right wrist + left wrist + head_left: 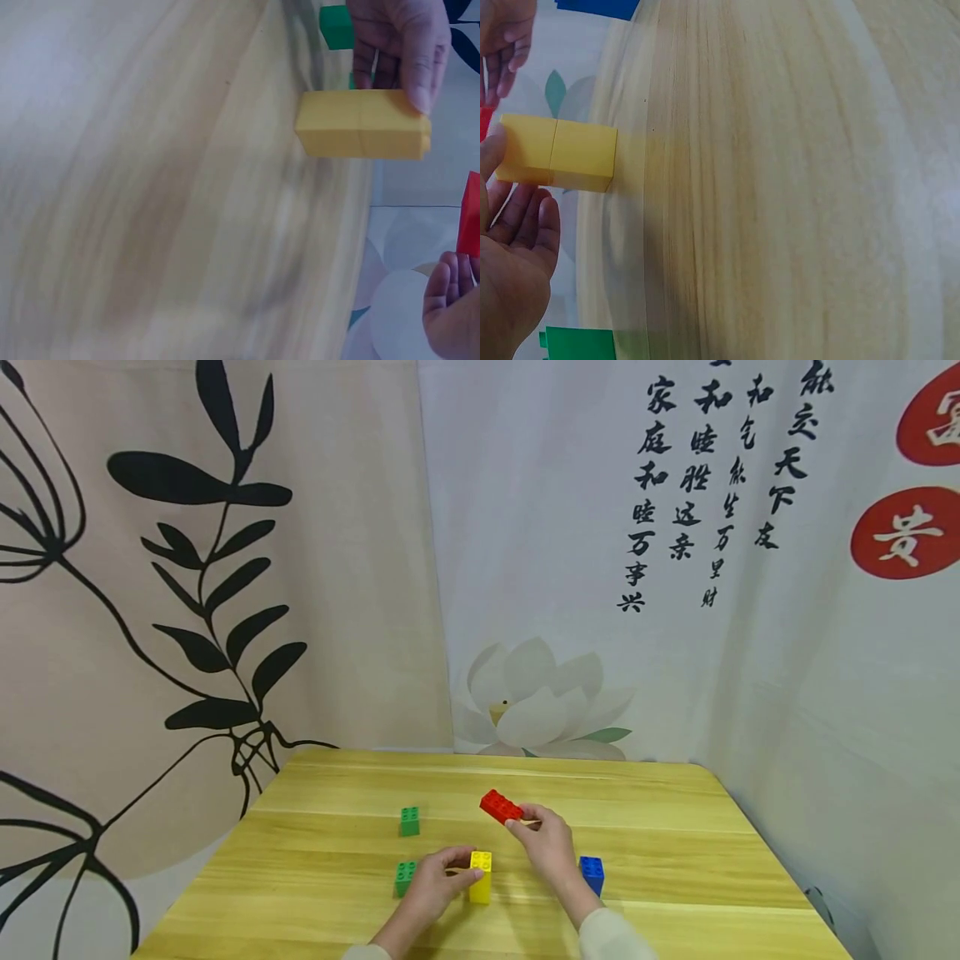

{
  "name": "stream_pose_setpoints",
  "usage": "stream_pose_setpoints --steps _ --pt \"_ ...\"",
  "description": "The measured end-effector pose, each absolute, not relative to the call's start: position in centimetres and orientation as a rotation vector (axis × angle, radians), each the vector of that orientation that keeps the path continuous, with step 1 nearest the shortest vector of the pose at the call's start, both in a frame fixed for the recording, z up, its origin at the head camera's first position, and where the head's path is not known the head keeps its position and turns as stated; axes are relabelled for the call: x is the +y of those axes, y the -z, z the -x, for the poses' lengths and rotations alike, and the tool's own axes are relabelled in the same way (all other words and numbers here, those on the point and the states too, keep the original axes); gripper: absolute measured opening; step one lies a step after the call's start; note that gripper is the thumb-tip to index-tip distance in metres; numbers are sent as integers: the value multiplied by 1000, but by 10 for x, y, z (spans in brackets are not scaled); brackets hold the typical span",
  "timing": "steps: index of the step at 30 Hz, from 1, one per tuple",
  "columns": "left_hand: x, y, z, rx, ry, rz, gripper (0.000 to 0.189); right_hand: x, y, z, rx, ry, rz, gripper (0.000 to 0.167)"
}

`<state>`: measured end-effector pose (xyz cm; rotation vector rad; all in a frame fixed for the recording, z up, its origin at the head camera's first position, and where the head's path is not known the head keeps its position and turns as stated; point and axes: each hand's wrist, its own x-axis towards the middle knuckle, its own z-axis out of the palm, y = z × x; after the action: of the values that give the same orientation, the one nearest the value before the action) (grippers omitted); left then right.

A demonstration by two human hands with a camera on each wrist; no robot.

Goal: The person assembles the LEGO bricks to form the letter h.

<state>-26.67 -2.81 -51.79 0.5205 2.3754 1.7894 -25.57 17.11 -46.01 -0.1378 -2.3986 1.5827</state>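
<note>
My left hand (429,887) pinches a stack of two yellow toy bricks (482,893) near its top, thumb on one side and fingers behind. The stack stands upright, and the seam between the bricks shows in the left wrist view (553,154). Up and to the right, my right hand (551,847) holds a red studded brick (498,807) by one end, tilted and raised above the table. That red brick is cut off at the edge of both wrist views.
Left of the yellow stack are two green bricks, one nearer (403,878) and partly behind my left hand, one farther back (409,821). Beside my right forearm stands a blue brick (592,875). The wooden table (660,827) ends before a printed cloth backdrop.
</note>
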Motion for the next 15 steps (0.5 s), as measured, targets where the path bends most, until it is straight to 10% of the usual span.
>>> stream_pose_setpoints --steps 15 --pt "-13 517 271 2371 -1756 -488 43 213 438 256 -2466 -1563 -35 39"
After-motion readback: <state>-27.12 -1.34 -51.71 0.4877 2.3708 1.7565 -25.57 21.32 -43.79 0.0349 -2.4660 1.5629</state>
